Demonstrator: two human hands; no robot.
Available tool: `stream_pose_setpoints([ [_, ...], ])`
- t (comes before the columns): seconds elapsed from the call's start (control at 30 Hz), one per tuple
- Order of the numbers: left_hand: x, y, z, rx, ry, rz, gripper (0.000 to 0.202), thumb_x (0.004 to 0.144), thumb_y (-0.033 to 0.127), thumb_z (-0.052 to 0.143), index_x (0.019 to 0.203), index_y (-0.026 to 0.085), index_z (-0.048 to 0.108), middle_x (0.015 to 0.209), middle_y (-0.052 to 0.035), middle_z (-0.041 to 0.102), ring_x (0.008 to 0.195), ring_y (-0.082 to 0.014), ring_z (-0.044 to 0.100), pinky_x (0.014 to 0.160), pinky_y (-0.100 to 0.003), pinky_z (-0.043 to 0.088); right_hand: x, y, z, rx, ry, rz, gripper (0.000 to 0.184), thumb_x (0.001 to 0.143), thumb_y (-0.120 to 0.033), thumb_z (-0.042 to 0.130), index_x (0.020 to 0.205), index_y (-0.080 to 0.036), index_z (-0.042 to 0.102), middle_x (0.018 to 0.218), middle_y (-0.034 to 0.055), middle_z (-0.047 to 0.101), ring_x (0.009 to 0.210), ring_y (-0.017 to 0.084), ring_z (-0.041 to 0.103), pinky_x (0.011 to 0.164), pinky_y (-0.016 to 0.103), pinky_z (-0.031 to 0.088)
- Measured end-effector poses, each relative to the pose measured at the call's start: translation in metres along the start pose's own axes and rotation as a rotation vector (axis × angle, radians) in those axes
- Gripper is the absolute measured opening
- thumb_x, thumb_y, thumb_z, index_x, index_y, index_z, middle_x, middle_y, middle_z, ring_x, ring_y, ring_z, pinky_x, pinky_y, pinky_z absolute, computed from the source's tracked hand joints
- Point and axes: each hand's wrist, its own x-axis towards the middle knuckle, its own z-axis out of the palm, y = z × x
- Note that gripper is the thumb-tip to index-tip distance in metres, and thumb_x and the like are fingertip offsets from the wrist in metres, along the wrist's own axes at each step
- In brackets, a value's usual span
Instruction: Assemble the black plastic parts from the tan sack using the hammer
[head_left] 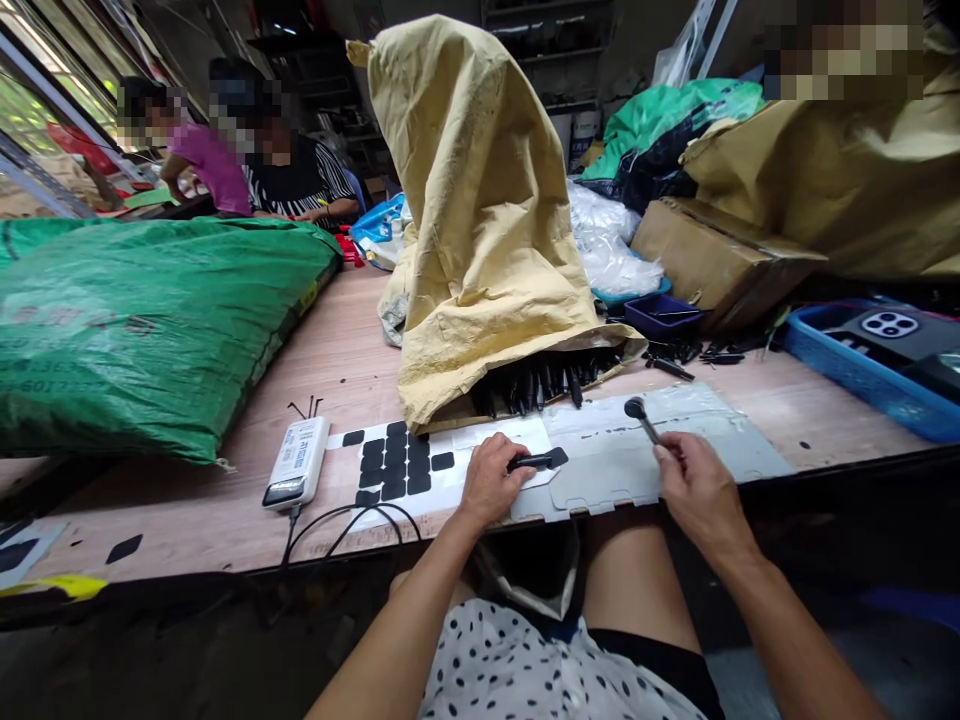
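Note:
My left hand (493, 477) is closed around a slim black piece (534, 461), keeping it low over the grey board (615, 470). At the right end of that piece is a dark, flat square. In my right hand (697, 487), the fingers pinch the thin shaft of a tool with a round dark head (636, 408); the head points up and left, apart from the black piece. A white sheet with rows of black rounded squares (395, 462) lies left of my left hand. Beyond the board, a tan sack (480, 220) opens toward me, with many black pieces (544, 380) in its mouth.
A white power bank (298, 465) with a black cable lies on the left, near a full green sack (142, 325). On the right are a blue tray (870, 375) with a phone, a cardboard box (720, 250) and loose black pieces. Two people sit across at the back left.

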Motion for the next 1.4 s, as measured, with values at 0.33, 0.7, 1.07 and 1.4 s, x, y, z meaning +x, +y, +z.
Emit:
stream_pose_setpoints([
  [0.33,-0.002,-0.004,-0.003,-0.141,0.018,-0.002,0.017,0.079,0.021,0.078,0.097,0.022,0.077,0.084,-0.0015,0.06,0.086,-0.0189,0.057,0.08,-0.032,0.043,-0.054,-0.094,0.029,0.36,-0.304,-0.264,0.044,0.102,-0.021,0.039,0.143,-0.028,0.054,0.11,0.0078,0.065,0.101,0.019,0.065,0.092,0.034,0.054],
  [0.7,-0.003,-0.005,0.0,-0.14,0.059,0.006,0.012,0.081,0.022,0.076,0.093,0.023,0.077,0.084,-0.0016,0.061,0.086,-0.0191,0.058,0.081,-0.033,0.044,-0.052,-0.096,0.029,0.293,-0.29,-0.243,0.045,0.102,-0.023,0.038,0.143,-0.03,0.055,0.104,0.0093,0.065,0.093,0.022,0.066,0.083,0.036,0.057],
  [1.07,-0.002,-0.004,-0.002,-0.094,0.031,0.008,0.011,0.085,0.024,0.071,0.095,0.021,0.076,0.087,-0.0028,0.063,0.089,-0.0199,0.059,0.083,-0.034,0.043,-0.016,-0.058,0.007,0.082,-0.087,-0.181,0.039,0.099,-0.031,0.046,0.133,-0.024,0.063,0.105,0.0089,0.067,0.095,0.023,0.064,0.085,0.036,0.051],
  [1.4,-0.002,0.0,-0.009,-0.071,-0.02,0.021,0.022,0.097,0.031,0.054,0.095,0.022,0.073,0.09,-0.0037,0.065,0.094,-0.0206,0.059,0.084,-0.035,0.041,0.041,0.056,-0.004,-0.573,-0.015,0.062,0.039,0.091,-0.029,0.05,0.122,-0.022,0.072,0.095,0.013,0.062,0.087,0.028,0.053,0.072,0.04,0.041],
])
